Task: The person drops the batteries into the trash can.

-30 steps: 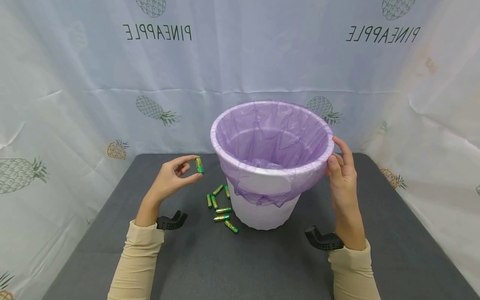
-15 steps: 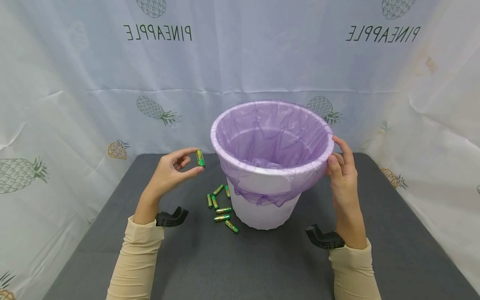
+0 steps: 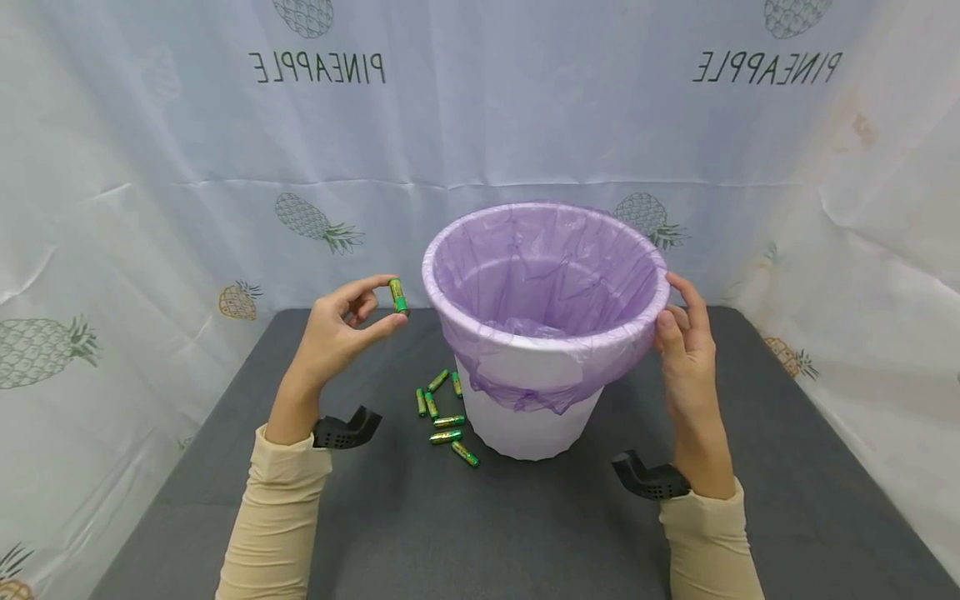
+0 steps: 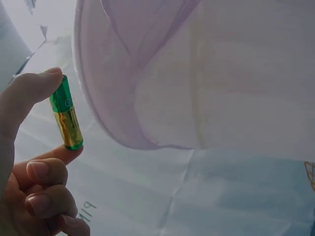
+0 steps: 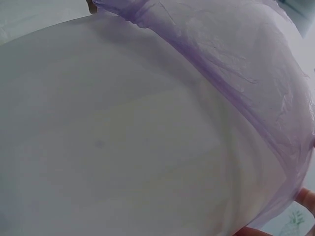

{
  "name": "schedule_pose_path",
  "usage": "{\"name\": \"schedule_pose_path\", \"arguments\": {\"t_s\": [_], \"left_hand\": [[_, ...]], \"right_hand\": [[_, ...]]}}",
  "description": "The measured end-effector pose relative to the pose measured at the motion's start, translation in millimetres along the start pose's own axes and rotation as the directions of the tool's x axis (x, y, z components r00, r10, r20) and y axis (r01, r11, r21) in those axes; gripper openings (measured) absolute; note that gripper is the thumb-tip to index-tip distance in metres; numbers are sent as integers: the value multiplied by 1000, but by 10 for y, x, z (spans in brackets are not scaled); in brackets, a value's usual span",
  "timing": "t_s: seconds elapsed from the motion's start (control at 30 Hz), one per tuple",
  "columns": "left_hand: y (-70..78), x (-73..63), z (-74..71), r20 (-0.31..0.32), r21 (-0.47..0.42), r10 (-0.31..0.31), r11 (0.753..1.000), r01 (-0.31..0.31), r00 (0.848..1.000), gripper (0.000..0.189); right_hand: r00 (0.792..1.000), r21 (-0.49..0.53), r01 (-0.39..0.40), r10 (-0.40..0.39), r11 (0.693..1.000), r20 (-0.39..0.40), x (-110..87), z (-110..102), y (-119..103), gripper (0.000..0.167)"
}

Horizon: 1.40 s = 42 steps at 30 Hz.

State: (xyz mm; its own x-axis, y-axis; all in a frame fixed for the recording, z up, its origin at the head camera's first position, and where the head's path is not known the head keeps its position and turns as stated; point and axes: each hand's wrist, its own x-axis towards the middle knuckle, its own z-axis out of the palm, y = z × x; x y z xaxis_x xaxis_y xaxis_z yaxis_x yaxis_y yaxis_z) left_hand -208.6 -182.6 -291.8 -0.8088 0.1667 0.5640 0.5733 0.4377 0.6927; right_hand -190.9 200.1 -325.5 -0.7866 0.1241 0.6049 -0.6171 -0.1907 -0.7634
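My left hand [image 3: 333, 333] pinches a green and gold battery [image 3: 399, 297] between thumb and index fingertip, in the air left of the bin. In the left wrist view the battery [image 4: 66, 115] spans the gap between the two fingertips, near the bin's side. A white trash can [image 3: 525, 425] stands upright on the table, lined with a purple plastic bag [image 3: 517, 292] folded over its rim. My right hand [image 3: 686, 350] rests its thumb and fingertips against the rim's right side. Several similar batteries [image 3: 447, 422] lie on the table just left of the bin.
A dark grey cloth [image 3: 540, 533] covers the table. White curtains [image 3: 480, 125] printed with pineapples hang behind it and at both sides. Each wrist wears a black camera mount [image 3: 348, 429].
My left hand has risen with the battery, from beside the bin's upper wall to about rim height. The right hand and bin stay in place.
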Motion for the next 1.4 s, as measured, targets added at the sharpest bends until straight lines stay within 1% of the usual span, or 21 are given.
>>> {"name": "schedule_pose_path", "arguments": {"t_s": [0.13, 0.23, 0.33, 0.4, 0.43, 0.53, 0.7, 0.77, 0.83, 0.97, 1.07, 1.13, 1.23, 1.4], "left_hand": [[66, 45, 7, -44, -2, 29, 1000, -29, 999, 41], [111, 84, 12, -74, -18, 42, 999, -44, 996, 41], [156, 116, 16, -95, -36, 53, 998, -57, 994, 41], [186, 135, 22, -101, -41, 60, 997, -64, 993, 41], [199, 145, 26, -101, -43, 64, 997, -68, 993, 41], [244, 177, 45, -95, -50, 76, 995, -81, 993, 41], [302, 230, 82, -84, -53, 82, 995, -87, 993, 41], [313, 246, 96, -79, -50, 83, 995, -87, 993, 42], [326, 256, 108, -74, -44, 81, 995, -84, 994, 41], [342, 274, 128, -57, -30, 73, 997, -74, 996, 39], [349, 291, 143, -43, -24, 65, 998, -67, 997, 38], [354, 306, 151, -32, -24, 63, 998, -64, 997, 39], [360, 333, 160, -10, -28, 53, 998, -53, 999, 38], [341, 370, 172, 28, -10, 19, 1000, -19, 999, 37]], "right_hand": [[1000, -7, -9, 9, 1000, -20, 10, 4, 14, 40], [1000, 67, -4, 5, 998, -17, 26, -11, 31, 39], [1000, 158, 3, 0, 987, -15, 49, -30, 36, 37], [1000, 193, 5, -3, 981, -12, 60, -44, 35, 36], [1000, 193, 7, -5, 981, -9, 65, -51, 34, 36], [999, 176, 23, -27, 984, 18, 72, -84, 36, 38], [993, 83, 72, -79, 994, 85, 81, -158, 32, 41], [993, 47, 71, -75, 996, 94, 80, -168, 18, 41], [993, 41, 54, -58, 998, 98, 69, -158, -9, 42], [998, -13, 14, -13, 1000, 66, 13, -71, -90, 44], [999, -92, -2, 5, 996, 38, -22, 16, -135, 44], [1000, -112, -11, 13, 994, 21, -29, 61, -147, 43], [1000, -107, -7, 8, 994, 10, -22, 91, -146, 40], [1000, -95, -8, 8, 995, 4, -16, 97, -131, 38]]}}
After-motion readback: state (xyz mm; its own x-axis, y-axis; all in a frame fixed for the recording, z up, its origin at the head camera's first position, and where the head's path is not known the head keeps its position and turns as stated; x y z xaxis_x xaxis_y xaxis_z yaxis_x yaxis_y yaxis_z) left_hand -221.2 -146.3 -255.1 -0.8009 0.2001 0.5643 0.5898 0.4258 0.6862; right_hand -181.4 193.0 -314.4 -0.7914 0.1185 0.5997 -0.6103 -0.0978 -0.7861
